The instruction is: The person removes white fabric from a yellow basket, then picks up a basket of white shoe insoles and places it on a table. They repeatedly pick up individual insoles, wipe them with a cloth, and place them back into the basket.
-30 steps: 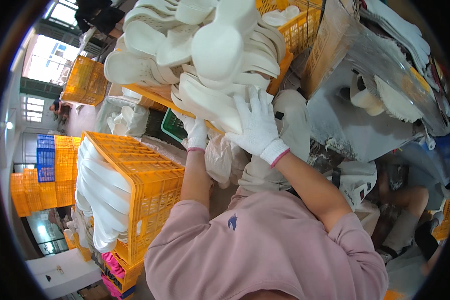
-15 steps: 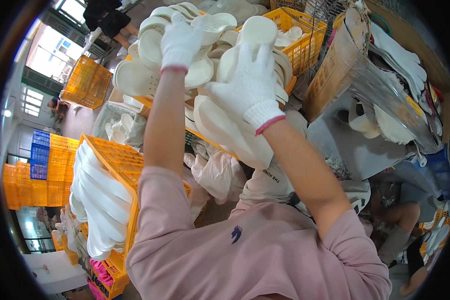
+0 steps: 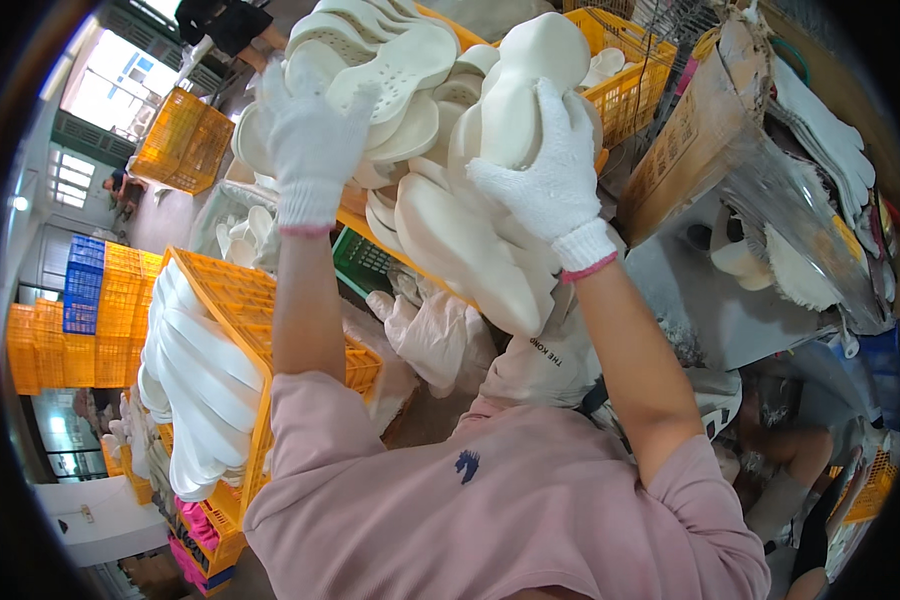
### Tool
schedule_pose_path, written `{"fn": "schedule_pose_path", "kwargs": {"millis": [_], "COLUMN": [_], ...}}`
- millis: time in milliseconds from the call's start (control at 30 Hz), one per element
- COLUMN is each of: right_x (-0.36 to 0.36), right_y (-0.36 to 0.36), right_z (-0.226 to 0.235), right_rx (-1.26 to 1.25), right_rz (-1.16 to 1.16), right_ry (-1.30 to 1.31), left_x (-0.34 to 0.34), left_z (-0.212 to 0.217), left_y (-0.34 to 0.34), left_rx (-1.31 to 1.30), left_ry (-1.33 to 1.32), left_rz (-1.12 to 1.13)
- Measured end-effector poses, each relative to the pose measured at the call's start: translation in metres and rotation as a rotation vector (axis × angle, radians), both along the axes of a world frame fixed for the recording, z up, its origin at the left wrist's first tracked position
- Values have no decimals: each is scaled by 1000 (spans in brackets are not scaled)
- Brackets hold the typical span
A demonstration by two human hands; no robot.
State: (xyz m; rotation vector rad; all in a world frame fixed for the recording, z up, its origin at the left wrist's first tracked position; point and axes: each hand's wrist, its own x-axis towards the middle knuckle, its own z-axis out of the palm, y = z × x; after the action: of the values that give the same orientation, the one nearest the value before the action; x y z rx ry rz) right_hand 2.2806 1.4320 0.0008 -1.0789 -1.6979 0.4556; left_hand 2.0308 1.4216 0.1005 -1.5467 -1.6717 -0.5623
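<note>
White knit gloves cover both hands. My right hand (image 3: 548, 180) is closed on a cream insole (image 3: 542, 50) at the right of the pile, thumb on one side and fingers along the other. At the pile's left edge my left hand (image 3: 315, 145) is slightly blurred, fingers spread, thumb apart, beside several overlapping insoles. One perforated insole (image 3: 395, 75) lies face up between the hands. Below my right hand, more smooth insoles (image 3: 460, 250) lean out over the near rim of a yellow crate (image 3: 370, 225). The right hand hides part of the stack behind it.
Left stands another yellow crate (image 3: 235, 300) of long white insoles (image 3: 200, 370). A green crate (image 3: 362, 262) and plastic bags (image 3: 435, 335) lie below the pile. At right are a cardboard box (image 3: 700, 130) and a grey surface (image 3: 740, 310). Another person (image 3: 225, 25) stands far left.
My left hand has drawn left and toward me, uncovering the perforated insole. The right hand has shifted slightly right, and its insole now stands a little higher and farther right.
</note>
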Motion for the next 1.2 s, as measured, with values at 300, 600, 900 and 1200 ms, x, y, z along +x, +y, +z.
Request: {"fn": "schedule_pose_path", "kwargs": {"millis": [300, 600, 900, 1200], "right_x": [24, 40, 38, 128], "right_y": [12, 16, -14, -162], "right_z": [-7, -1, 0, -45], "right_rx": [-275, -345, -373, -389], "right_rz": [412, 750, 877, 575], "right_ry": [887, 1612, 1600, 605], "left_x": [112, 80, 38, 7], "left_z": [-49, -55, -23, 64], "left_y": [-48, -6, -7, 22], "left_rx": [-564, -470, -456, -249], "left_ry": [-565, -990, -1656, 220], "left_rz": [-360, -450, -1013, -526]}}
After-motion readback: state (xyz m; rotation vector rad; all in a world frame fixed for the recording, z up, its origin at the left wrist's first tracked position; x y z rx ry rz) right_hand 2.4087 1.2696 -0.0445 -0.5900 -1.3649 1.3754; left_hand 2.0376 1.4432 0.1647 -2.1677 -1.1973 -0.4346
